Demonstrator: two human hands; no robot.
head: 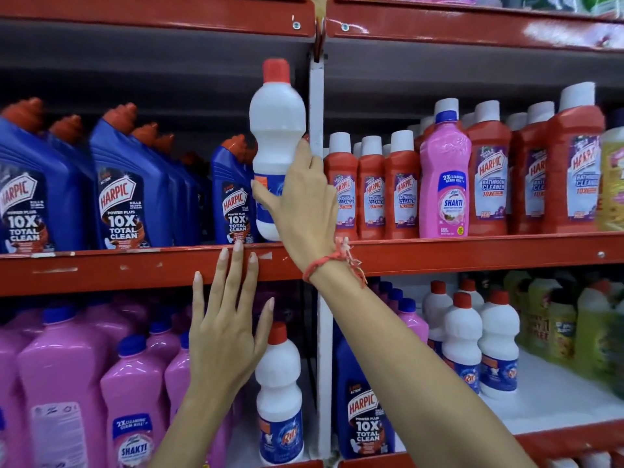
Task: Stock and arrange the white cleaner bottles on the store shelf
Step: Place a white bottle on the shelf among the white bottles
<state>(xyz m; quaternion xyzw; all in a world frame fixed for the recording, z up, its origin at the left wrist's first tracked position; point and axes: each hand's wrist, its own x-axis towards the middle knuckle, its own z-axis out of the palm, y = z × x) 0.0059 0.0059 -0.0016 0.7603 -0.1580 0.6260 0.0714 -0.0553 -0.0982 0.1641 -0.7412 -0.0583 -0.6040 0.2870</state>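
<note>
A white cleaner bottle [275, 130] with a red cap and blue label is held upright just above the middle shelf, beside the white upright post. My right hand [304, 204] grips its lower half. My left hand [224, 319] is spread flat with fingertips against the red shelf edge [135, 268], holding nothing. Another white bottle [278, 393] stands on the lower shelf left of the post. Three more white bottles [472, 336] stand in a group on the lower shelf to the right.
Blue Harpic bottles [118, 184] fill the middle shelf on the left. Red Harpic bottles [371, 187] and a pink Shakti bottle [445, 177] stand on the right. Pink bottles [67, 383] crowd the lower left, yellow-green ones [580, 325] the lower right.
</note>
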